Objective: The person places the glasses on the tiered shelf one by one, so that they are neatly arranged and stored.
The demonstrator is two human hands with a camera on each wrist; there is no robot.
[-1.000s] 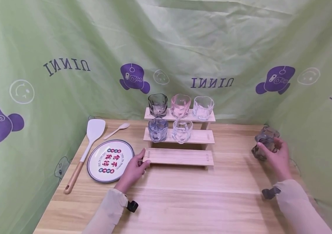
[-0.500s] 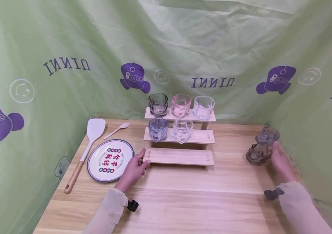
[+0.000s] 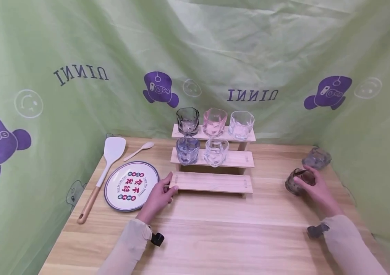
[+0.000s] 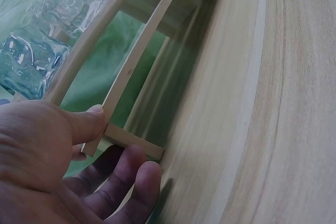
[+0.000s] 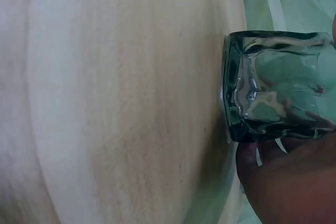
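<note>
My left hand (image 3: 157, 198) pinches the left end of the lowest tier of a wooden stepped rack (image 3: 212, 182). In the left wrist view the thumb lies on that board (image 4: 137, 59), and the other fingers curl below it by the support. On the right, my right hand (image 3: 320, 193) holds a brownish-grey tumbler (image 3: 293, 185) from above, thumb on one side and fingers on the other. The tumbler (image 5: 278, 85) stands upright, its base at the tabletop. Just behind it is another grey tumbler (image 3: 317, 158).
The top tier bears a dark grey tumbler (image 3: 188, 121), a pink tumbler (image 3: 214, 122) and a clear tumbler (image 3: 241, 125). Blue (image 3: 188, 151) and clear tumblers (image 3: 216, 151) stand on the middle tier. Leftward lie a plate (image 3: 115, 189), a spatula (image 3: 114, 149) and a small spoon (image 3: 146, 145).
The brownish-grey tumbler has shifted left, away from the grey one behind it. My right hand moved to its side, then back over its top. The left hand keeps its hold.
</note>
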